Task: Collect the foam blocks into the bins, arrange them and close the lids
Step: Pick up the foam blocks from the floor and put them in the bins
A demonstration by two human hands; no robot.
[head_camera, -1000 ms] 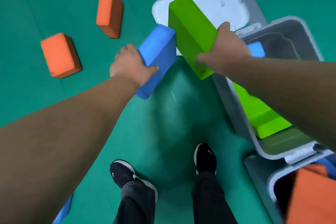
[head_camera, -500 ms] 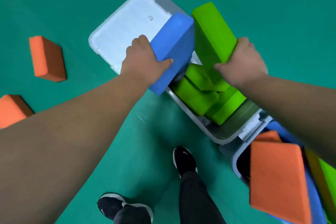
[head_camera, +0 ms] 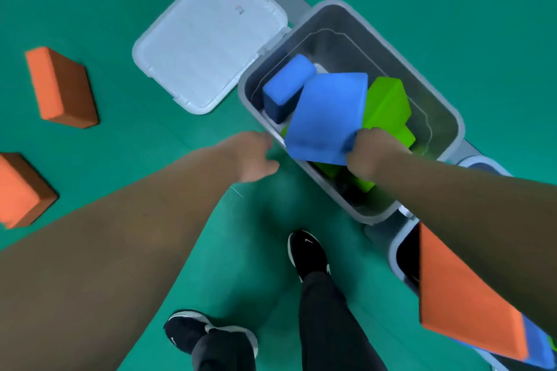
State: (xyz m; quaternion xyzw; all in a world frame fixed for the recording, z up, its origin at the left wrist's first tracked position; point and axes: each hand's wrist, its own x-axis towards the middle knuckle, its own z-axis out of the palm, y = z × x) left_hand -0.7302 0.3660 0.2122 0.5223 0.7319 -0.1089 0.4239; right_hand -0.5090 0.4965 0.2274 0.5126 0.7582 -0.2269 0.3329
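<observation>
Mid-loading step here, sorting blocks into the grey bin [head_camera: 446,117]. Right hand [head_camera: 372,152] clamped on the near corner of a big blue block [head_camera: 327,117], fingers curled around its edge, block tilted and sitting across the top of the pile rather than down flat. Underneath and beside it: green blocks [head_camera: 387,105] jumbled at angles, plus a smaller blue block [head_camera: 286,84] standing against the far-left wall of the bin. Left hand [head_camera: 256,156] just outside the near rim, empty, fingers loosely half-curled, not touching anything as far as can be told.

Lid [head_camera: 208,39] flipped fully open, lying flat on the green floor [head_camera: 150,159] next to the bin. Two orange blocks [head_camera: 60,87] out on the floor to the left, well apart from the bin. Second bin [head_camera: 398,253] at lower right with a large orange block [head_camera: 464,298] poking out.

Next move, probably: rotate that blue block so it drops flat, likely after squaring up the green ones, otherwise no way that lid shuts. Then grab the orange strays.
</observation>
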